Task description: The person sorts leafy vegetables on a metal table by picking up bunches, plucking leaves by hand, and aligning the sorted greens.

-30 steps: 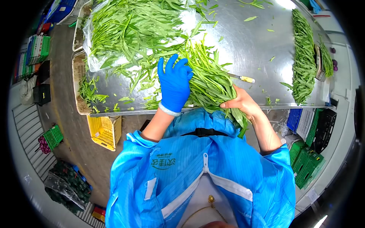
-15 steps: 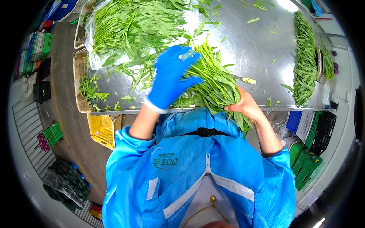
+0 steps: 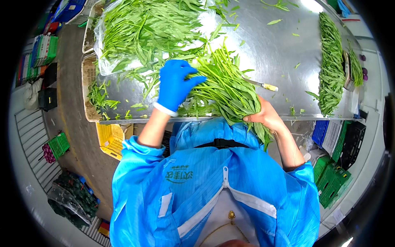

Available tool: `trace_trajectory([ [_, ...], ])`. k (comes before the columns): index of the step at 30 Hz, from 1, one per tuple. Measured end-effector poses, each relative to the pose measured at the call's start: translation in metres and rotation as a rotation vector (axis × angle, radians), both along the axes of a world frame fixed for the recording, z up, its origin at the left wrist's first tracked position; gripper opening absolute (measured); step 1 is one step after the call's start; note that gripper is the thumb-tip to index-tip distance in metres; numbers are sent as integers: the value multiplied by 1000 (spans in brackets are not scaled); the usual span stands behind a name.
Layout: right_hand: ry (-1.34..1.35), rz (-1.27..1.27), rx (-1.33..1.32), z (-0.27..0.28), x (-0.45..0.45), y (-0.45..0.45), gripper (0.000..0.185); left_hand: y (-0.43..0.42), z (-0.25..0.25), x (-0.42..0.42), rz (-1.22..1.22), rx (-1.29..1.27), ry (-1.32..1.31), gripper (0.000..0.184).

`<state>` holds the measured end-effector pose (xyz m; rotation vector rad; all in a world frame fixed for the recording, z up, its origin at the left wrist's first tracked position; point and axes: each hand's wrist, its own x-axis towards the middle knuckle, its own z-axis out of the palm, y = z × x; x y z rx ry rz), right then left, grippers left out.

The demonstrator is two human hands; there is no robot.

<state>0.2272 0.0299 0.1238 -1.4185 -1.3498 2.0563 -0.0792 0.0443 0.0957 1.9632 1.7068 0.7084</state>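
Note:
My right hand, bare, is closed round the leafy end of a bunch of green leafy stems at the front edge of the metal table. The bunch's stems point away and to the left, and some leaf tips hang over the edge. My left hand, in a blue glove, is at the left side of the bunch. Its fingers are bent, the thumb stands apart, and nothing shows between them. Just right of the bunch lies a knife with a yellow handle.
A large pile of greens lies on clear plastic at the back left. A long row of greens lines the right side. Crates stand along the table's left edge, with a yellow crate below it. Loose leaves are scattered about.
My left hand swept right over the stems with fingers spread, then drew back left with its fingers bent. My right hand has kept its hold on the bunch.

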Motion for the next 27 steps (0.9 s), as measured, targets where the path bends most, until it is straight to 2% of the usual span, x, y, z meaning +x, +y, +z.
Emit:
trace_trajectory([
  [3,-20,64,66,-3,-1,0,75,-2,-12,40,73,192,92,34],
  [6,-57,107,91,0,0,0,78,3,-18,42,-34,124,-110,43],
  [9,-12,67,13,-3,2,-2,80,5,-22,43,-34,-9,-351,43],
  [10,18,43,-25,-5,5,-2,81,6,-10,41,-57,-10,-325,28],
  [13,42,14,-77,-3,13,-4,82,7,-14,17,-15,272,85,13],
  [15,-10,59,10,0,18,-5,81,13,-11,-10,175,366,63,9],
  [17,-70,125,98,11,19,-4,80,18,-6,-32,291,452,225,10],
  [19,-102,124,131,11,20,-7,78,21,-9,-35,236,310,-75,18],
  [21,-168,161,141,15,18,-7,78,16,-7,-19,79,40,-158,27],
  [22,-190,158,234,12,17,-9,74,13,-4,-9,0,-95,-197,32],
  [23,-226,165,239,14,15,-9,73,9,-8,-2,-90,-179,-45,36],
  [25,-297,181,250,20,9,-8,72,7,-17,7,-271,-176,48,34],
  [26,-312,166,255,21,7,-8,71,3,-22,13,-255,-105,-133,30],
  [27,-297,153,244,19,8,-7,71,-1,-24,15,-216,-149,-171,27],
])
